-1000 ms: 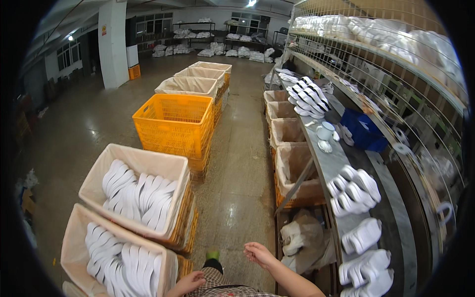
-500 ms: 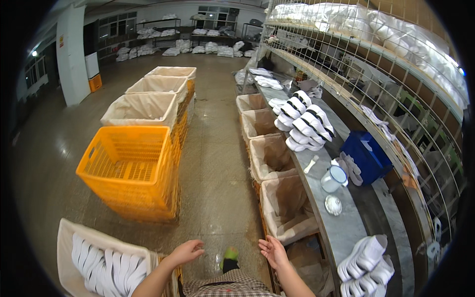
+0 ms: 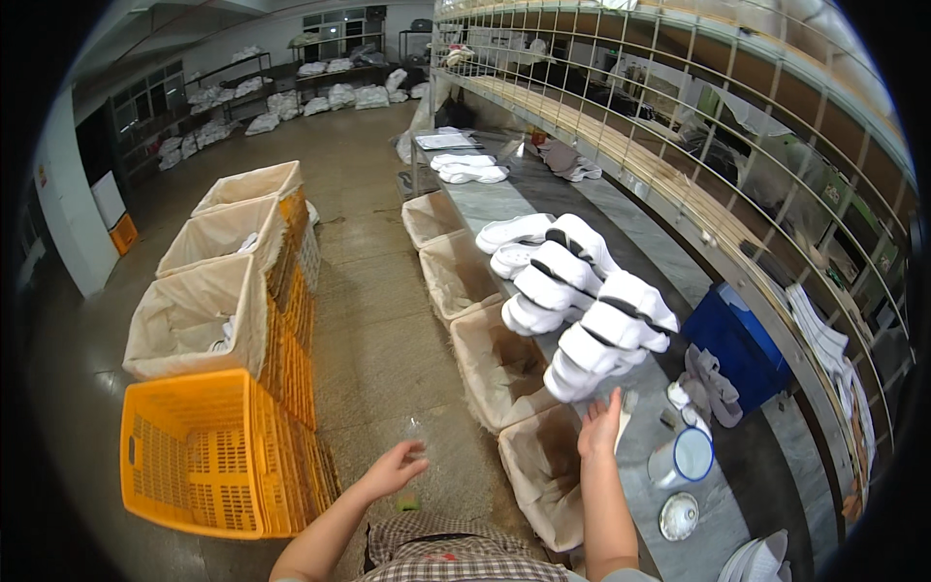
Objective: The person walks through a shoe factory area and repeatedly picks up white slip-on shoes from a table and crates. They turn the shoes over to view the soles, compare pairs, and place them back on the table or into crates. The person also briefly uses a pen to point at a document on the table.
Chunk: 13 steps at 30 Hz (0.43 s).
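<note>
My right hand (image 3: 601, 427) is raised at the near edge of a grey worktop (image 3: 645, 480), its fingers extended and nothing in it. Just beyond its fingertips stands a stack of white clog-like shoes (image 3: 582, 301) with black bands. A pale brush-like handle (image 3: 626, 412) lies partly hidden beside that hand. Over the aisle, my left hand (image 3: 396, 470) hangs with loosely bent fingers apart, also holding nothing. Right of my right hand are a white enamel mug (image 3: 669, 466) with a blue rim and a round white lid (image 3: 679, 516).
Cloth-lined bins (image 3: 538, 475) line the worktop's aisle side. Orange plastic crates (image 3: 194, 456) and more lined bins (image 3: 194, 320) form a row on the left. A blue bin (image 3: 742, 339) stands behind grey shoes (image 3: 713, 383). Wire mesh (image 3: 679, 107) rises at the right.
I have moved forward along the aisle and turned right, so the shoe stack is closer. My right hand has risen toward it. The lower-left bin of white pieces is out of view.
</note>
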### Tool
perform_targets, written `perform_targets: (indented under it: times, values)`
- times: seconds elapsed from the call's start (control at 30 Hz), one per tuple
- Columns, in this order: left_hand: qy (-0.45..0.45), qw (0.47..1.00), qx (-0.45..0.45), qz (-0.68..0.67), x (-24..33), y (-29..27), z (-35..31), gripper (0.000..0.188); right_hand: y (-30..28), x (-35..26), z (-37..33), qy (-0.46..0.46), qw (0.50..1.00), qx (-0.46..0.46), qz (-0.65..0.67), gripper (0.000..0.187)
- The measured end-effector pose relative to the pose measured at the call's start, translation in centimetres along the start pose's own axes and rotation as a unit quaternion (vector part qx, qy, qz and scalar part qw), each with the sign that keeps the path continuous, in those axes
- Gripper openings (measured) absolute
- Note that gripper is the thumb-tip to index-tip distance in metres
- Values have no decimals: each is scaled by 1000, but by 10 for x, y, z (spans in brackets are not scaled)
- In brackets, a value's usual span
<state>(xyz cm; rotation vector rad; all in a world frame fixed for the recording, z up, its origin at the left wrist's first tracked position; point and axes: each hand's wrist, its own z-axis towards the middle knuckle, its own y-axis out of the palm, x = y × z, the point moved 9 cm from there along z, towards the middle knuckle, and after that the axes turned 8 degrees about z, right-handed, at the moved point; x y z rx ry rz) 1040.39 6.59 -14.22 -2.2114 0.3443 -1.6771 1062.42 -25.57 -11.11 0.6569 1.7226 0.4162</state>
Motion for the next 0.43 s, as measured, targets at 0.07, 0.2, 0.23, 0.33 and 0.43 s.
perform_targets:
  times: [0.07,0.2,0.23,0.33,0.43]
  values:
    - [50,999,18,-8,25,-18,71,53,2,-1,34,-1,999,41,4,99]
    - [185,980,18,-69,106,-39,218,48,17,-16,77,-48,995,1,84,73]
    - [215,970,0,-110,128,-40,252,50,21,-21,84,-63,993,-25,100,68]
    - [207,967,-58,-134,174,-29,343,57,8,-17,94,-30,995,7,97,63]
    - [200,961,-142,-129,196,8,416,69,-21,-18,73,-12,997,18,76,58]
